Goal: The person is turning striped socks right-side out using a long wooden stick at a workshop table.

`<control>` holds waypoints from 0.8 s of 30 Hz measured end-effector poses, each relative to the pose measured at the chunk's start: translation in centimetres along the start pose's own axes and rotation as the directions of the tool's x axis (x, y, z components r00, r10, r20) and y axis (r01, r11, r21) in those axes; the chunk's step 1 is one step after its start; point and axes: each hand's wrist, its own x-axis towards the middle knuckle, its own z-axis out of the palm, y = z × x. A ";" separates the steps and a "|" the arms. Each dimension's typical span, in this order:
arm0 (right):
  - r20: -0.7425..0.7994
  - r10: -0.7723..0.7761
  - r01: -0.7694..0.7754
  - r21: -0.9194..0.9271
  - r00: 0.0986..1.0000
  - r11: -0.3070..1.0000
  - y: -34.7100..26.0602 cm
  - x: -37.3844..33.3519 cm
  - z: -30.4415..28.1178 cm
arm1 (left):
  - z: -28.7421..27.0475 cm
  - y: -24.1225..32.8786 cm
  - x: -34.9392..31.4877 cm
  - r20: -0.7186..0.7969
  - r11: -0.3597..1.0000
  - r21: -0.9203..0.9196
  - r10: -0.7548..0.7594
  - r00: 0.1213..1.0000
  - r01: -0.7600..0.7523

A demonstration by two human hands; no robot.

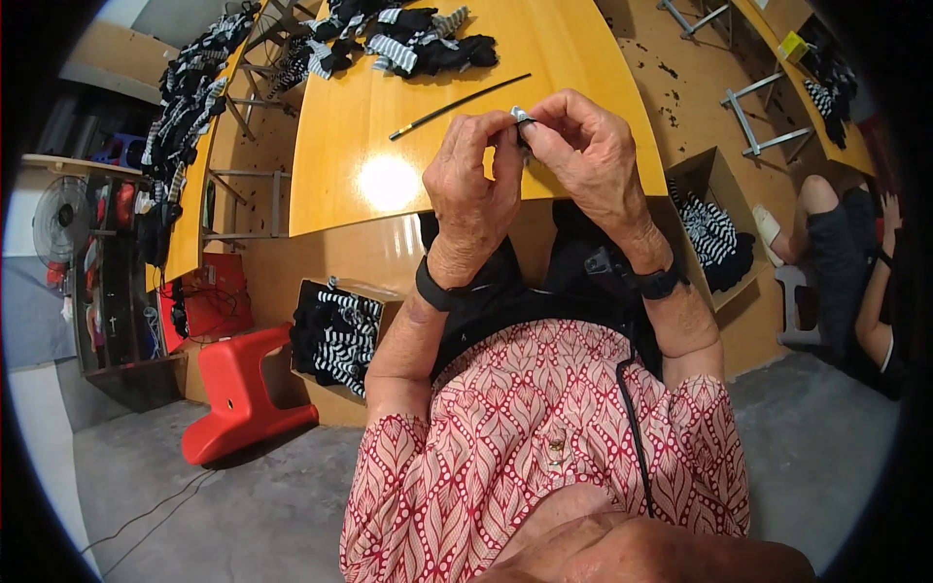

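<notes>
Head view, fingers pinching cloth, bare table edge

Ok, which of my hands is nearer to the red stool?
The left. Your left hand is up and to the right of the red stool in the picture; your right hand is farther right, away from it.

On my feed, a glossy yellow wood-toned tabletop carries a loose heap of black and grey-striped fabric pieces along its far part. Nearer to me, a thin black rod with a yellow band lies slantwise on it. On a narrower yellow side table at left, I see a long dark-and-striped fabric pile.
</notes>
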 end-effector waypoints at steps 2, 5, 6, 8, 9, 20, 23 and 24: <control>0.031 0.059 -0.057 -0.067 0.998 0.996 1.5 -0.7 0.1 | 0.3 -1.2 -2.0 0.039 0.975 -0.132 -0.173 0.984 0.177; 0.025 0.173 -0.171 -0.075 0.985 0.982 6.2 -2.0 -0.5 | 1.6 -3.9 -5.5 0.300 0.636 -0.484 -0.525 0.796 0.601; 0.027 0.267 -0.268 0.008 0.963 0.963 7.6 -2.8 -0.7 | 1.9 -4.1 -6.6 0.378 0.468 -0.564 -0.587 0.716 0.681; 0.042 0.434 -0.434 0.183 0.900 0.882 8.7 -3.8 -0.9 | 2.2 -4.2 -7.9 0.503 0.223 -0.607 -0.636 0.586 0.763; 0.040 0.435 -0.435 0.186 0.899 0.881 8.9 -4.1 -0.9 | 2.3 -4.1 -8.1 0.505 0.223 -0.604 -0.635 0.584 0.765; 0.094 0.135 -0.114 -0.202 0.986 0.973 7.6 -5.0 -0.3 | 2.1 -4.6 -8.1 0.363 0.593 -0.469 -0.547 0.754 0.655; 0.037 0.126 -0.121 -0.113 0.991 0.986 8.0 -5.1 -0.2 | 2.0 -4.3 -8.2 0.213 0.923 -0.001 -0.377 0.902 0.386; 0.030 0.147 -0.145 -0.074 0.989 0.987 8.2 -5.3 -0.2 | 2.3 -4.0 -7.9 0.190 0.936 0.042 -0.351 0.917 0.349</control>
